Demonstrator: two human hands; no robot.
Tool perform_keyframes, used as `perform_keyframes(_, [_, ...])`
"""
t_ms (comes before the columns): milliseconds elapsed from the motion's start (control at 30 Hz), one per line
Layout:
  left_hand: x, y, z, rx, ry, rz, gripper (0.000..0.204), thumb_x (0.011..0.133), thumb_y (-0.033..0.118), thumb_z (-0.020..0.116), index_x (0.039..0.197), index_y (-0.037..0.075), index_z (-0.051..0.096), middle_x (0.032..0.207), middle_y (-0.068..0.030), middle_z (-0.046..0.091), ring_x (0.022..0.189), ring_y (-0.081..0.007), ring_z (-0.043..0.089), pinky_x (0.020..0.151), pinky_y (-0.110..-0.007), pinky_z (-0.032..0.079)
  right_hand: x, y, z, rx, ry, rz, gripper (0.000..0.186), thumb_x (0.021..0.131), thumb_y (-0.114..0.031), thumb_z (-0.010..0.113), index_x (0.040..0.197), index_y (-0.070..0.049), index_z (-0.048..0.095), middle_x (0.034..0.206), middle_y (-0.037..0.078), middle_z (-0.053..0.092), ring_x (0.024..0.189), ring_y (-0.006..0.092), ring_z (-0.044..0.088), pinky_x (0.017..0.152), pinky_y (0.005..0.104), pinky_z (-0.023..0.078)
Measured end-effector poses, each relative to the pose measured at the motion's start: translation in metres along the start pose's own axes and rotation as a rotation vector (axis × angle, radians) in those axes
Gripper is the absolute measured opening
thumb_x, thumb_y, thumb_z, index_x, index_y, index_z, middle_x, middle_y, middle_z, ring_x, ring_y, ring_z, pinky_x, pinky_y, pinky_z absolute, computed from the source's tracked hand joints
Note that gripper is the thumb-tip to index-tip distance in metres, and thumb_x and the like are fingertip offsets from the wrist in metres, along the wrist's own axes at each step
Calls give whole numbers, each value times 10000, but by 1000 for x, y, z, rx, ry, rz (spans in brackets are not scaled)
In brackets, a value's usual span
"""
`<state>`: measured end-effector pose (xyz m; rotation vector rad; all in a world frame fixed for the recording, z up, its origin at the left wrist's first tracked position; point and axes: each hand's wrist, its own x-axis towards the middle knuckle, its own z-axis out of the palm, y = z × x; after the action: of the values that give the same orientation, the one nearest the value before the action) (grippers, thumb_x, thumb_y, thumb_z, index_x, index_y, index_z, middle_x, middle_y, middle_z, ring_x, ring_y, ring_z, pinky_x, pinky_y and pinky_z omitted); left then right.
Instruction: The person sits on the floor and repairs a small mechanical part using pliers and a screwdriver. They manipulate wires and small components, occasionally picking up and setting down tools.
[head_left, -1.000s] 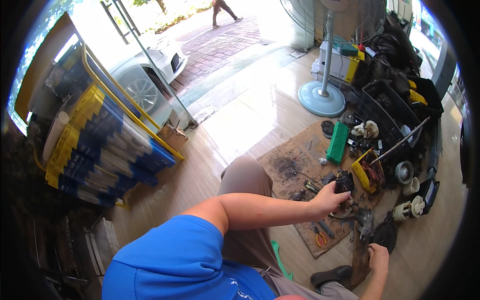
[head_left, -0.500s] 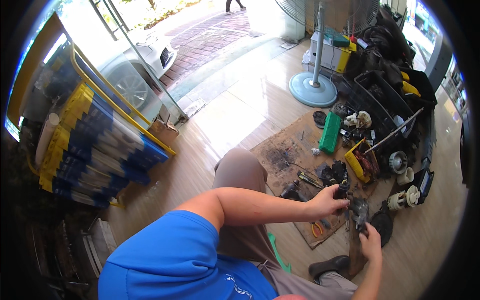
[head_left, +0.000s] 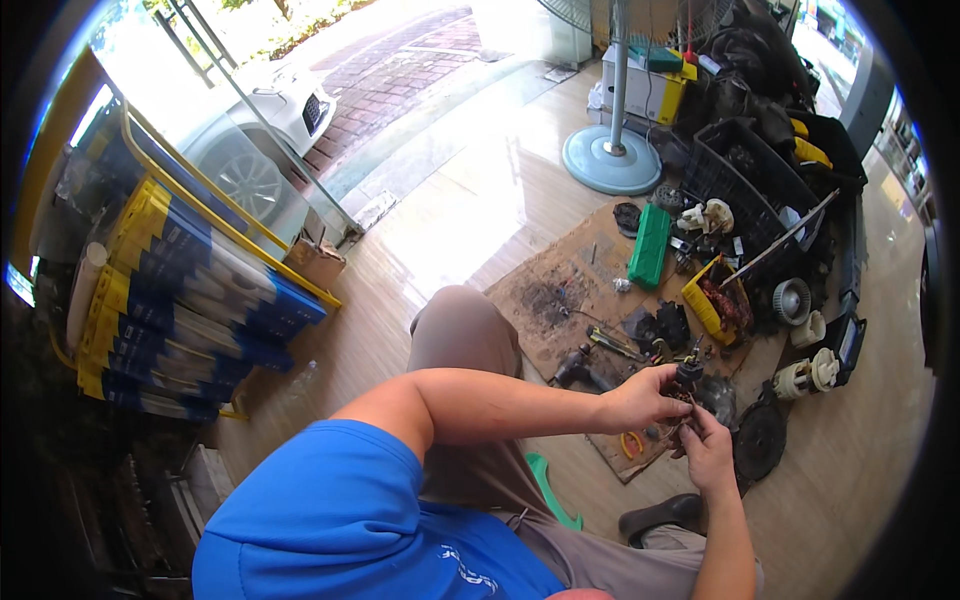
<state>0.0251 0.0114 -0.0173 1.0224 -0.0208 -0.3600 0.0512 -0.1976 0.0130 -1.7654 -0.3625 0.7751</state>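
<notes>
My left hand [head_left: 640, 400] is closed around a small dark part [head_left: 689, 371] with a black cap and copper-coloured bits below it. Close against it, the bent fingers of my right hand [head_left: 710, 455] pinch at the part's lower end; what lies between them is too small to make out. Just beyond both hands rests a dark grey housing [head_left: 718, 393], partly hidden by them. A round black disc [head_left: 760, 440] lies to the right of my right hand. Pliers with orange handles [head_left: 631, 444] are below my left wrist.
A stained cardboard sheet [head_left: 520, 290] bears a dark drill-shaped tool [head_left: 573, 366] and a green case [head_left: 650, 246]. Right of it are a yellow tray [head_left: 708, 312], a black crate [head_left: 735, 150] and a cream-coloured cylindrical part [head_left: 795, 380]. A fan base [head_left: 610, 160] stands beyond.
My right hand has let go of the dark grey housing and moved up and left to the part in my left hand. The view has shifted slightly.
</notes>
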Motion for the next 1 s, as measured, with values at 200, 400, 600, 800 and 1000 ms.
perform_keyframes(200, [-2, 8, 5, -79, 33, -4, 238, 999, 8, 625, 1222, 66, 564, 1084, -31, 681, 985, -145, 669, 842, -325, 579, -7, -1, 0, 0, 27, 78, 376, 997, 6, 560, 1372, 12, 581, 925, 31, 672, 822, 107, 661, 625, 274, 580])
perform_keyframes(400, [-3, 10, 11, -42, 12, -10, 217, 1008, 13, 609, 1215, 63, 564, 1113, -37, 670, 1041, -157, 658, 891, -336, 571, -11, -5, -4, 199, -55, 137, 303, 1033, -70, 534, 1315, 13, 608, 1025, 95, 717, 896, 174, 711, 672, 323, 628])
perform_keyframes(600, [0, 3, 2, -77, -16, 7, 338, 1008, -28, 587, 1331, 56, 532, 1222, -60, 664, 1141, -177, 642, 996, -363, 552, -16, -14, 4, 482, -74, 246, 260, 1046, -129, 544, 1243, 21, 626, 990, 98, 718, 869, 193, 721, 676, 343, 634])
perform_keyframes(800, [2, -1, 2, -132, -9, -41, 335, 1009, -14, 598, 1328, 63, 528, 1222, -60, 663, 1137, -181, 645, 986, -373, 561, -9, 13, -9, 40, -70, 155, 167, 1019, -100, 579, 1047, 25, 687, 790, 65, 689, 687, 151, 639, 623, 291, 526])
perform_keyframes(1000, [1, 1, 3, -177, -9, -87, 300, 1031, 20, 577, 1323, 63, 524, 1213, -77, 664, 1113, -198, 662, 954, -386, 582, -9, 2, -11, -391, 88, -170, 124, 980, -79, 619, 998, 24, 684, 703, 128, 600, 635, 157, 558, 639, 317, 477])
